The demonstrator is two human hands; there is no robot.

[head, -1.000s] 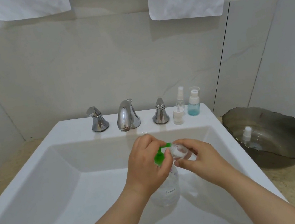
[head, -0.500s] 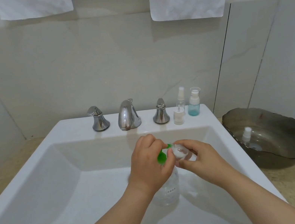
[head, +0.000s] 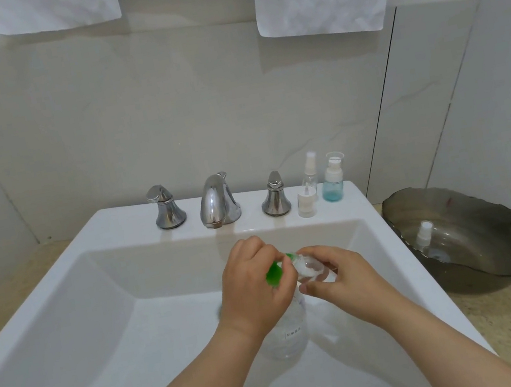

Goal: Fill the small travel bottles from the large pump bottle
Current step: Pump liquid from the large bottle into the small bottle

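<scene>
The sink ledge [head: 116, 224] carries three small bottles [head: 306, 203] — the pump bottle [head: 288, 337] stands in the basin [head: 99, 323].

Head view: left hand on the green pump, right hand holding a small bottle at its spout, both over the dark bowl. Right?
Wrong place. The head view shows the left hand on the green pump and the right hand holding the small bottle over the white sink; the dark bowl sits apart, to their right.
</scene>
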